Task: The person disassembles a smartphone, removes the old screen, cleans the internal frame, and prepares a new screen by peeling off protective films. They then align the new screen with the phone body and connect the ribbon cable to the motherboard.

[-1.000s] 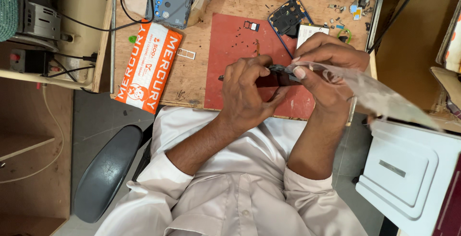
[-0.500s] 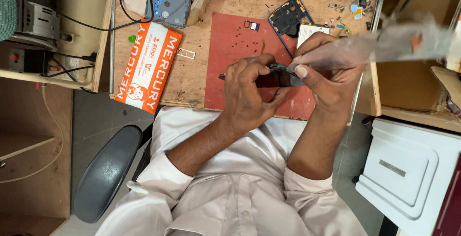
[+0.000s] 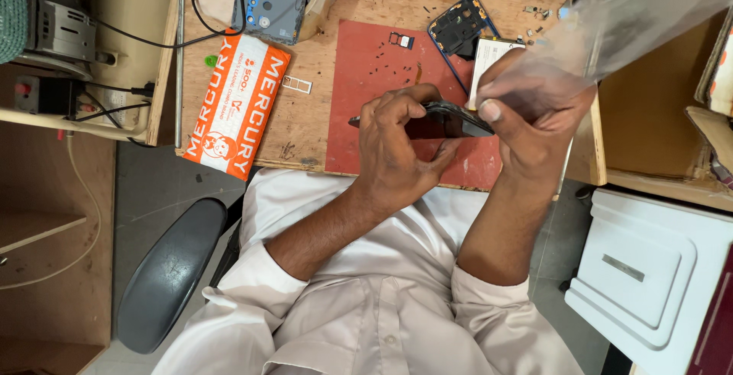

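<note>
left hand [image 3: 397, 146] grips dark phone [image 3: 447, 121]; right hand [image 3: 534, 115] peels clear film [image 3: 641, 16].

two hands [image 3: 397, 146], one phone [image 3: 447, 121], one film [image 3: 634, 16]

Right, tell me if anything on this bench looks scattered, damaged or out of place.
Yes. Tiny dark screws lie loose across the red mat, not in any tray. A phone frame sits stripped open on the wooden bench, amid scattered debris. The left hand grips a dark phone while the right hand pulls clear film off it.

Glossy phone [image 3: 443, 121] (clear plastic film [image 3: 634, 16])
</note>
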